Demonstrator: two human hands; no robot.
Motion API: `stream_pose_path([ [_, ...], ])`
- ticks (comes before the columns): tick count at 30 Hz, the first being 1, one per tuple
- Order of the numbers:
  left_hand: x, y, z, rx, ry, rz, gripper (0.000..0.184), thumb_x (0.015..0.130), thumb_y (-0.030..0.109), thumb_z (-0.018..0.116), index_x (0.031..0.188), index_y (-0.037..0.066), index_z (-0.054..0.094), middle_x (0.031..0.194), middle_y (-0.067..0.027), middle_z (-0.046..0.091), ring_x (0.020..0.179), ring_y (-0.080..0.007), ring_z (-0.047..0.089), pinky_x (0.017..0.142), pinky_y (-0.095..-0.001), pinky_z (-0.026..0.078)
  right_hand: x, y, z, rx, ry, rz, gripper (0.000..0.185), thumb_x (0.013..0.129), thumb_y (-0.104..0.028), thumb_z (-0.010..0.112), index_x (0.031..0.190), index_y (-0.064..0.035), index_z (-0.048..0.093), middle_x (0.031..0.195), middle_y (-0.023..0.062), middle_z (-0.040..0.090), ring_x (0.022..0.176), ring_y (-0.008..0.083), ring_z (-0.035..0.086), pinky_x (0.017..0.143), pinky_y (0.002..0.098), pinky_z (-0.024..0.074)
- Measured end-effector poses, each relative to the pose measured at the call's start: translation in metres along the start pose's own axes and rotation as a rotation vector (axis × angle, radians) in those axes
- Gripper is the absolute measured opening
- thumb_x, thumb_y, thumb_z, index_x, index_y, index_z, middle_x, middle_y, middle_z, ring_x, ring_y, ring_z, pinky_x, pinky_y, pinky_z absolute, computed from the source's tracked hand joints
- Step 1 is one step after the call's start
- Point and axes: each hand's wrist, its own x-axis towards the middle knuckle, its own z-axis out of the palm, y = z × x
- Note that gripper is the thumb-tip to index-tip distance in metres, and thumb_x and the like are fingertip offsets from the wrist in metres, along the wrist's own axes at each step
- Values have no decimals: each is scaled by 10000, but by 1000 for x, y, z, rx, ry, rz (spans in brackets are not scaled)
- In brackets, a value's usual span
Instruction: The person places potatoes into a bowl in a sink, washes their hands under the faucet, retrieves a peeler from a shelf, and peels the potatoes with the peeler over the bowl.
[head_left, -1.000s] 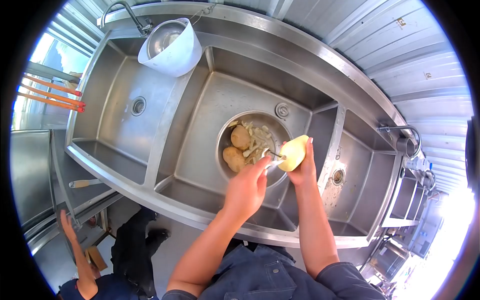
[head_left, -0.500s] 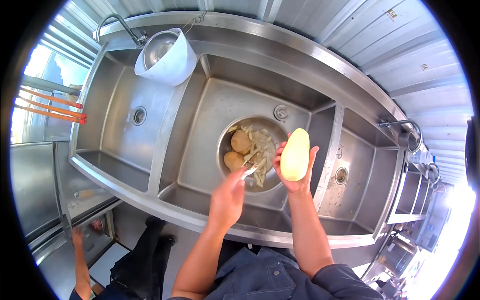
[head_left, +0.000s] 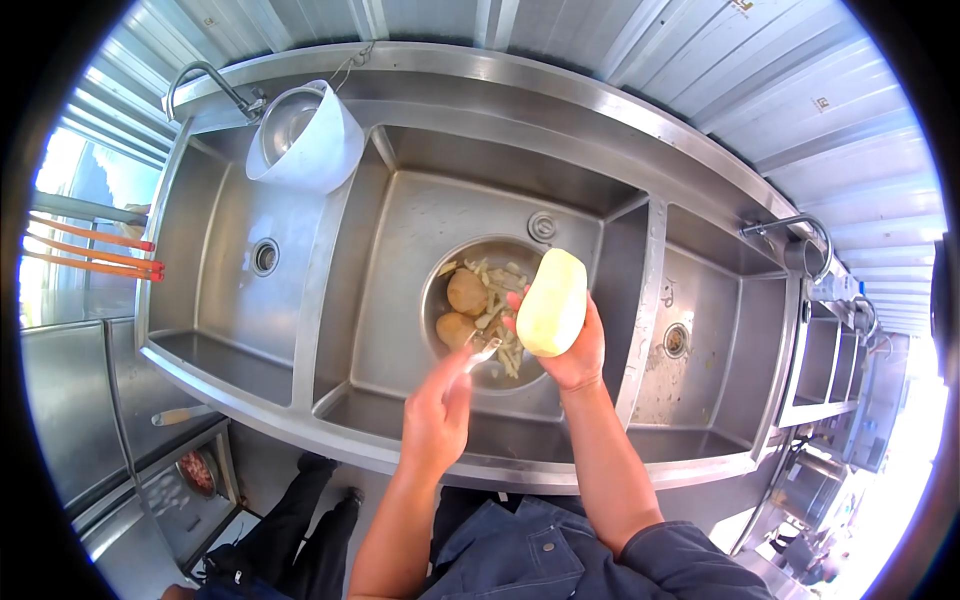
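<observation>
My right hand (head_left: 580,360) cups a large, pale yellow peeled potato (head_left: 553,303), its palm turned up and fingers around the underside. In my left hand (head_left: 438,412) is a peeler (head_left: 485,351), its pale end pointing at the potato but apart from it; motion blurs it somewhat. Below both hands, a round metal bowl (head_left: 431,302) rests in the middle sink basin. It contains two brown unpeeled potatoes, an upper potato (head_left: 467,291) and a lower potato (head_left: 455,329), beside a heap of peel strips (head_left: 507,358).
A white tub (head_left: 335,150) with a metal bowl (head_left: 290,125) in it stands at the left basin's back. Faucets rise at the left (head_left: 215,75) and right (head_left: 800,225). The right basin (head_left: 700,390) has scraps by its drain. Another person's legs (head_left: 300,510) show lower left.
My right hand has turned and tilted the potato, moving it slightly left. The peeler has shifted a little left and down. The view has swung, and the other person's hand at lower left is gone from sight.
</observation>
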Motion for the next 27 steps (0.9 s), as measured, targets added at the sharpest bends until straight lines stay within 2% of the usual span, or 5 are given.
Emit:
stream_pose_path([
  [6, 11, 25, 2, 58, -39, 133, 304, 992, 62, 603, 1291, 59, 658, 1184, -201, 707, 1059, -311, 714, 882, -342, 547, -3, 6, -17, 50, -183, 73, 751, 1014, -669, 359, 1507, -111, 453, 1451, 206, 537, 1282, 393, 556, 1104, 539, 433],
  [9, 23, 30, 13, 214, 1, 347, 340, 974, 63, 602, 1311, 84, 639, 1112, -189, 709, 973, -372, 700, 820, -394, 562, -14, 12, -4, -125, -76, 18, 730, 1040, -620, 365, 1498, -55, 431, 1434, 191, 546, 1255, 327, 586, 1054, 479, 497],
  [19, 9, 32, 48, 674, -124, 208, 404, 908, 60, 629, 1309, 111, 629, 928, -144, 671, 781, -369, 674, 682, -476, 556, -15, 12, -5, -397, 286, -55, 535, 1073, -447, 466, 1457, -75, 464, 1376, 113, 591, 1241, 245, 598, 1048, 406, 501],
  [24, -32, -6, 50, 568, -201, 212, 428, 901, 61, 635, 1326, 109, 617, 904, -159, 667, 771, -379, 673, 676, -483, 556, 4, -8, -22, -402, 386, -223, 549, 1040, -472, 536, 1383, -43, 525, 1210, 144, 675, 1020, 310, 699, 914, 449, 570],
  [27, -5, 15, 45, 500, -112, 318, 418, 912, 77, 631, 1329, 105, 610, 879, -166, 651, 729, -386, 665, 637, -485, 544, -7, -8, -16, -473, 361, -227, 537, 1055, -426, 525, 1452, -67, 486, 1324, 114, 624, 1170, 278, 635, 1006, 425, 521],
])
